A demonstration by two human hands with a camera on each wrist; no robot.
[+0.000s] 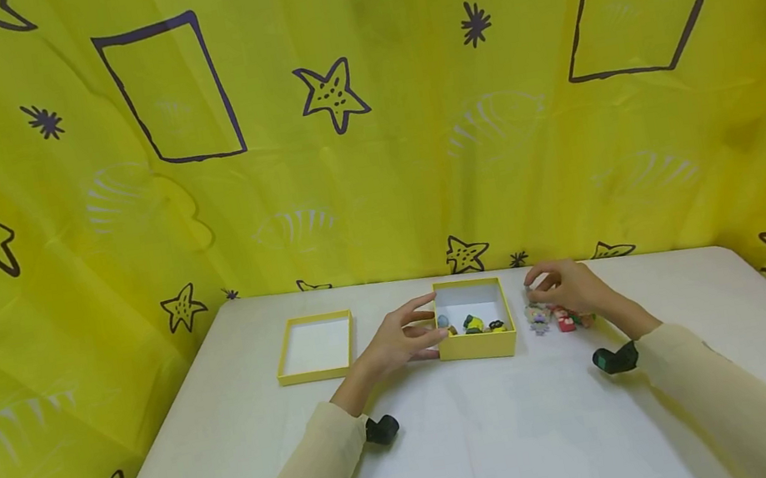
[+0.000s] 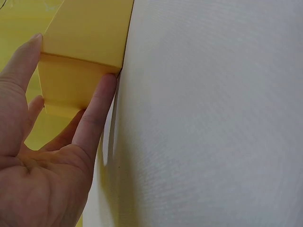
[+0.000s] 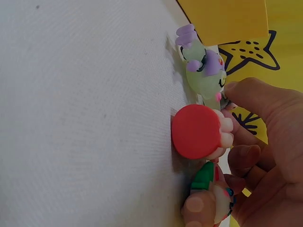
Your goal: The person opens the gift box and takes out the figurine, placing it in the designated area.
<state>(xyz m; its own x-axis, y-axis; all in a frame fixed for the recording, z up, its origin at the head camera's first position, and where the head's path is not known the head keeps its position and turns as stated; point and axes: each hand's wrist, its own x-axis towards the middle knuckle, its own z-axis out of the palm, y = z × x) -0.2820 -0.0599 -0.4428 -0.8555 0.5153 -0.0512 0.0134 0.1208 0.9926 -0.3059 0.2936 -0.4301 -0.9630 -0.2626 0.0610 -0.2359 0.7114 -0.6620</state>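
My left hand [image 1: 400,339] rests its spread, mostly straight fingers on the left side of an open yellow box [image 1: 479,347]. Inside the box lie several small toy figures, among them a yellow and green one [image 1: 473,324]. To the right of the box, my right hand [image 1: 568,288] pinches a small dark grey toy figure [image 3: 225,100] between thumb and fingertips, mostly hidden by them. Just below those fingertips lies a pale green and purple figure [image 3: 203,71]. A figure with a round red base [image 3: 196,131] and a green and white one [image 3: 203,178] lie beside it, under the hand.
A shallow yellow-rimmed lid [image 1: 317,347], white inside, lies on the white table [image 1: 524,444] left of the box. Behind the table hangs a yellow curtain [image 1: 409,167] with starfish drawings. Black wrist cameras [image 1: 383,430] sit at both sleeves.
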